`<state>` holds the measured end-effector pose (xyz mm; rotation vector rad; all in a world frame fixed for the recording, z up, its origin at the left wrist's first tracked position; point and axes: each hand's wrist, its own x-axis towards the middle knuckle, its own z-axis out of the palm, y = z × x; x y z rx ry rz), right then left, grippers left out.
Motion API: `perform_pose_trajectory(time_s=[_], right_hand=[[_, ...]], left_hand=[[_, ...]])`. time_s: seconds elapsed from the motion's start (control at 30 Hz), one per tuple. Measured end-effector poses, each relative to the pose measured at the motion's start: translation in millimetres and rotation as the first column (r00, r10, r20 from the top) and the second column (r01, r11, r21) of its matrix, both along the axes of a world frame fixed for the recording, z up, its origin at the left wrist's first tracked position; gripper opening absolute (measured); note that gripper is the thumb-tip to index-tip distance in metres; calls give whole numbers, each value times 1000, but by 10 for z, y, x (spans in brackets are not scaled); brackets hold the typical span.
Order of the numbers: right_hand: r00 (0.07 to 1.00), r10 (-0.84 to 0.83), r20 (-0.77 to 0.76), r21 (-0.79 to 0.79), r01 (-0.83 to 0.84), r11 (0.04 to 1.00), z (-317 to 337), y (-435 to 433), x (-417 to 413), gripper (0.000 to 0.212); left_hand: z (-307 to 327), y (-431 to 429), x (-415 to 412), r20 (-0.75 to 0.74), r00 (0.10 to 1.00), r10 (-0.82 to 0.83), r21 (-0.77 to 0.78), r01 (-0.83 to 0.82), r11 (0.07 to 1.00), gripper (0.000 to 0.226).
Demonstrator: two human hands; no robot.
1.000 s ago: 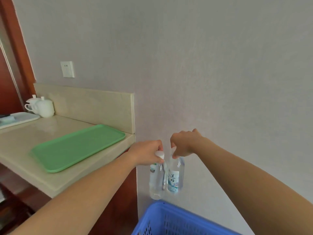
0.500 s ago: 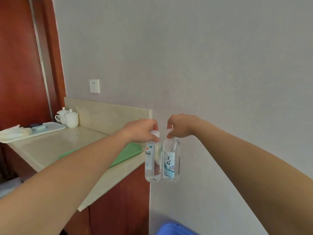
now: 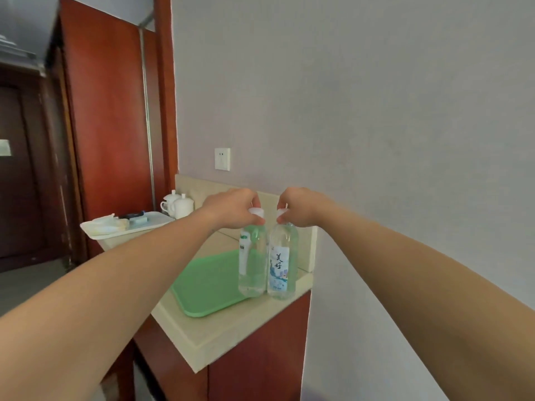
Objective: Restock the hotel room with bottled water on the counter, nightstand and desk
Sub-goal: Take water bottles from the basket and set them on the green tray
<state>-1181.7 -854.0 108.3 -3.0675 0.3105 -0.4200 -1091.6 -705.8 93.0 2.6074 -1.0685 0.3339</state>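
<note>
Bottles (image 3: 279, 261) raised to counter (image 3: 231, 328), maybe touching it

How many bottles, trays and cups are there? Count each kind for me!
Water bottles: 2
Trays: 2, one green and one white
White lidded cups: 2
Total: 6

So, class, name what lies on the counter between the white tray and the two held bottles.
The head view shows a green tray on the counter there; the left arm hides the rest of that stretch.
</note>
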Motion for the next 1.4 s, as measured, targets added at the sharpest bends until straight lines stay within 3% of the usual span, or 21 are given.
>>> perform_pose_trajectory(time_s=[0.2, 0.53, 0.9, 1.4], right_hand=[[997, 66, 45, 43, -68, 997, -153, 311, 477, 36], [990, 138, 30, 69, -140, 988, -399, 595, 904, 37], [987, 157, 28, 109, -160, 981, -441, 471, 926, 38], [979, 204, 18, 109, -205, 973, -418, 404, 917, 42]], left_hand=[[-102, 348, 337, 8, 992, 126, -37, -125, 991, 41], [-239, 697, 510, -64, 978, 196, 32, -194, 980, 41], [-200, 602, 488, -167, 981, 101, -13, -105, 994, 27], [-196, 517, 444, -207, 975, 80, -32, -89, 996, 32]])
